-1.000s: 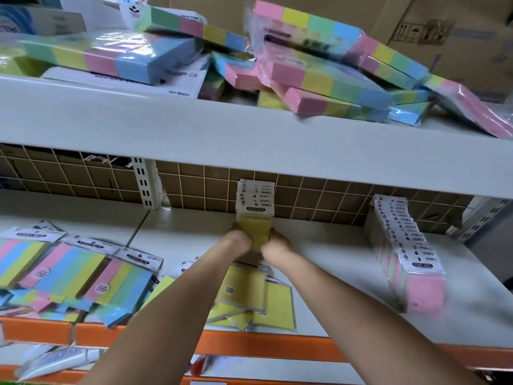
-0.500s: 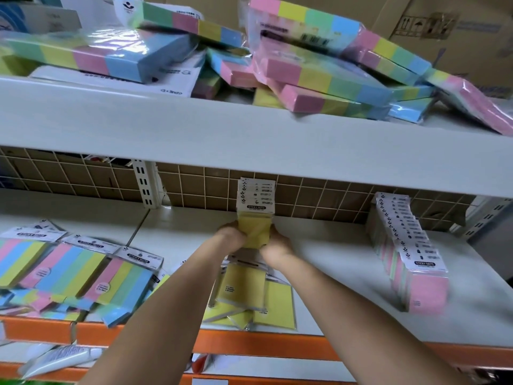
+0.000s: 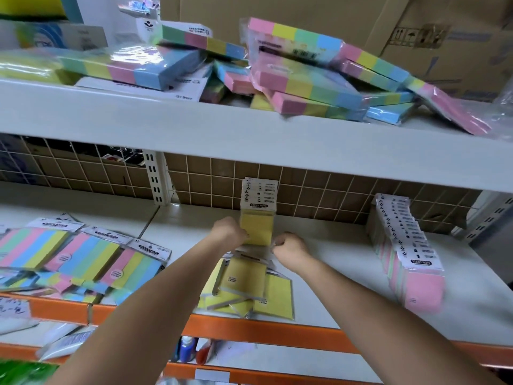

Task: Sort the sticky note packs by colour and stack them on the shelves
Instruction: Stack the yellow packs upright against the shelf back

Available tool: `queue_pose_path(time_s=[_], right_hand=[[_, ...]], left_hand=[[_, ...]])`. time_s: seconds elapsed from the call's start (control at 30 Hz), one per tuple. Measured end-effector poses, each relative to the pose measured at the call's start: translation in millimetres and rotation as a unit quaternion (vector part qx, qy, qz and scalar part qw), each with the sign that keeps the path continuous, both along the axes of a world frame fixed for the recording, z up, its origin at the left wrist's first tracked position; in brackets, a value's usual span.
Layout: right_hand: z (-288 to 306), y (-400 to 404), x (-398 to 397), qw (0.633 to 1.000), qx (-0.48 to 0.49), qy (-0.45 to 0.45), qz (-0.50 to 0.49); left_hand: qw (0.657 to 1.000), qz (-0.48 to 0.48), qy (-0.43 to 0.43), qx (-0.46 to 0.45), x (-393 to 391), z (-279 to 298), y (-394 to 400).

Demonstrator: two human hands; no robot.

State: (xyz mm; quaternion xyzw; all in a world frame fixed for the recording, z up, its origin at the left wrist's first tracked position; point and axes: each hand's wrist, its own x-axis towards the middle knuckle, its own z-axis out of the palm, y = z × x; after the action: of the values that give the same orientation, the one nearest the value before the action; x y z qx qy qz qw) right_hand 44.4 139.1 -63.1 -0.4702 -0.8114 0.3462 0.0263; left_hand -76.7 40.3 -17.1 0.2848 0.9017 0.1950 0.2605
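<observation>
— Compared with half a second ago, the right hand (image 3: 290,245) is sitting lower and further right, off the upright stack of yellow sticky note packs (image 3: 258,215), while the left hand (image 3: 229,232) is staying pressed to it.

— Where is that stack standing?

— On the middle shelf (image 3: 333,262), upright against the wire grid back (image 3: 211,184), white header cards on top.

— What are the left fingers doing?

— They are curling against the stack's left side, touching the yellow edge. How far round they are reaching, I cannot tell.

— And the right?

— Its fingers are curling into a loose fist just beside the stack's lower right corner, over the flat yellow packs (image 3: 249,287) lying nearer the orange shelf edge (image 3: 263,329). Whether they are pinching anything, I cannot tell.

— Around them?

— An upright row of pink packs (image 3: 413,262) is standing well to the right. Striped multicolour packs (image 3: 83,257) are lying flat to the left. Thicker multicolour blocks (image 3: 299,81) are lying heaped on the upper shelf (image 3: 194,126), before a cardboard box (image 3: 416,29).
</observation>
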Motion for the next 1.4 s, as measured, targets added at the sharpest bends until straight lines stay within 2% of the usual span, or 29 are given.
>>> queue_pose_path(time_s=[0.1, 0.2, 0.3, 0.6, 0.7, 0.9, 1.13, 1.23, 1.4], right_hand=[[5, -8, 10, 1.000, 0.008, -0.009, 0.001], [7, -19, 16, 0.995, -0.090, 0.020, -0.026], [8, -30, 22, 0.987, -0.160, -0.002, -0.014], [18, -57, 25, 0.982, -0.184, -0.025, 0.041], [21, -56, 25, 0.985, -0.164, -0.016, 0.049], [25, -43, 27, 0.991, -0.121, 0.011, 0.057], [31, -28, 27, 0.991, -0.107, 0.064, 0.042], [30, -21, 22, 0.994, -0.080, 0.073, 0.035], [34, -17, 10, 0.997, 0.039, 0.063, 0.028]], left_hand=[[0.999, -0.005, 0.043, 0.005, 7, 4, -11], [0.994, 0.004, 0.103, -0.021, 17, 8, -23], [0.994, 0.003, 0.099, -0.042, 25, 9, -32], [0.995, -0.014, 0.075, -0.058, 40, 3, -42], [0.997, -0.014, 0.051, -0.060, 44, 6, -41], [0.998, 0.054, -0.018, -0.018, 45, 5, -38], [0.983, 0.123, -0.125, 0.045, 39, 7, -22], [0.988, 0.104, -0.092, 0.060, 36, 7, -16], [0.987, 0.073, -0.039, 0.136, 25, 1, -5]])
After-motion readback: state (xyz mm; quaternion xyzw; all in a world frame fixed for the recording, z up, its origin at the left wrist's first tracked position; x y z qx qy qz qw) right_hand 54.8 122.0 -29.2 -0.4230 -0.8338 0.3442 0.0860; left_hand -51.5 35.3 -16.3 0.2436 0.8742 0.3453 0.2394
